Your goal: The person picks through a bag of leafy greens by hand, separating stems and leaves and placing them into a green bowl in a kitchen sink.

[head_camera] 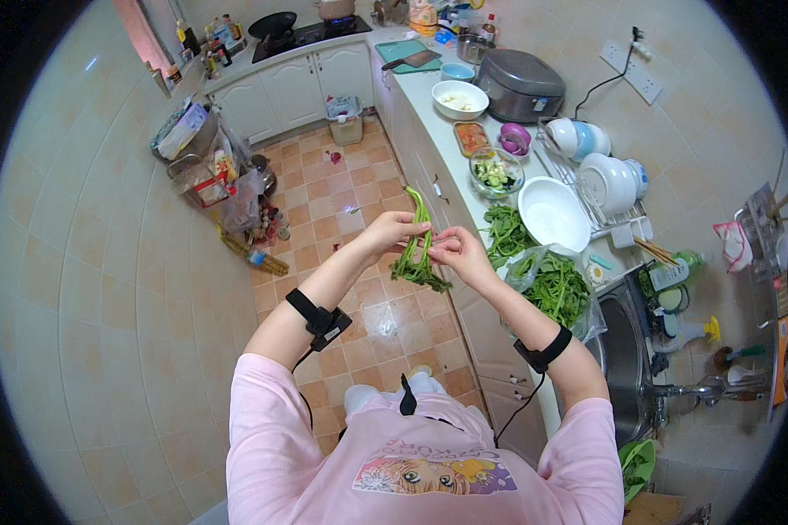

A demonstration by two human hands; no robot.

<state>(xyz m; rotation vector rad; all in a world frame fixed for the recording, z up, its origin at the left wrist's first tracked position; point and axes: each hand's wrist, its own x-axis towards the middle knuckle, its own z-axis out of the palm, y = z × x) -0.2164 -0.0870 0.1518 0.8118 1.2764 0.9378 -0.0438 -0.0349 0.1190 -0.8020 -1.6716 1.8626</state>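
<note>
A small bunch of leafy greens point(420, 262) hangs over the tiled floor, stems up and leaves down. My left hand point(397, 231) is closed around its stems, with the thumb across them. My right hand point(461, 254) touches the bunch from the other side, its thumb and forefinger pinched at a stem; whether a piece is between them cannot be made out. Nearest to my right hand on the counter lie loose greens point(507, 230). Beside them a clear plastic bag point(528, 266) stands open, full of more greens point(558, 289).
A white bowl point(551, 213), a glass bowl of cut vegetables point(496, 174) and a rice cooker point(522, 85) stand along the counter point(427, 125). A cleaver point(414, 61) lies on a green cutting board point(394, 49). The sink point(620, 361) is at right; a bin point(347, 128) stands on the floor.
</note>
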